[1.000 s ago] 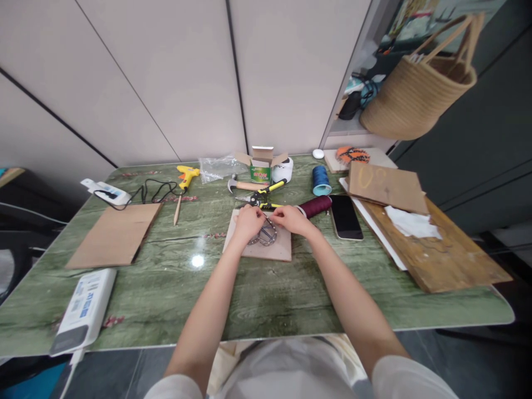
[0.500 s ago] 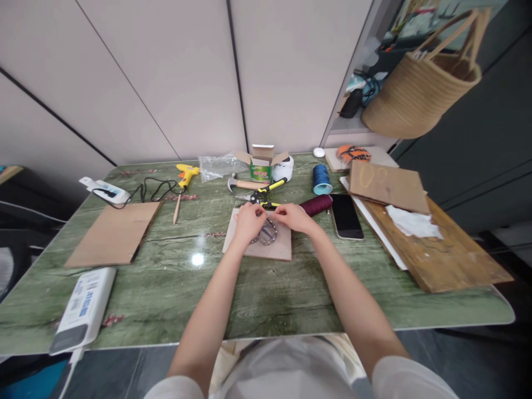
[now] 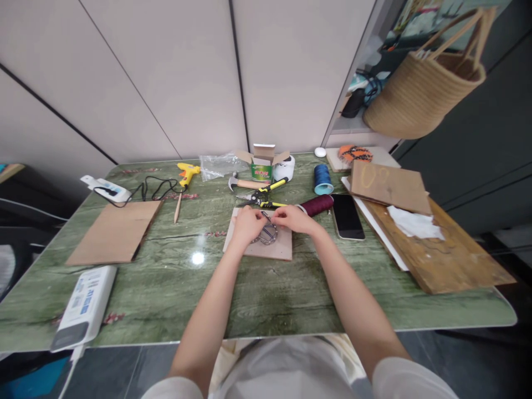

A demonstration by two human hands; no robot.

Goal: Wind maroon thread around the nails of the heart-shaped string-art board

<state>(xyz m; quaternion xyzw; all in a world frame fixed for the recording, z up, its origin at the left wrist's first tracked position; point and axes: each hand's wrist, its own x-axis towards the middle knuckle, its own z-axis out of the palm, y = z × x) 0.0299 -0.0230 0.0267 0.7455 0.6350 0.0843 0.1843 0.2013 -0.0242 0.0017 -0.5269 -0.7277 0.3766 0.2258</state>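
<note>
My left hand [image 3: 248, 226] and my right hand [image 3: 293, 219] meet above a small wire frame wound with dark cord [image 3: 269, 235], their fingertips pinching at its upper edge. The hands hide much of the frame. It lies on a small tan board [image 3: 257, 250]. Just beyond my right fingers are yellow-handled tin snips [image 3: 261, 194] and a dark red thread spool [image 3: 316, 205].
Behind the board are a claw hammer [image 3: 243, 183], a small open carton [image 3: 261, 169], a blue thread spool [image 3: 323, 179] and a yellow glue gun [image 3: 188, 173]. A phone [image 3: 347, 216] lies right, with cardboard [image 3: 114, 233] left and a wooden plank [image 3: 436, 255] far right.
My hands stay on the wire frame, with only small finger movements. The view has shifted slightly.
</note>
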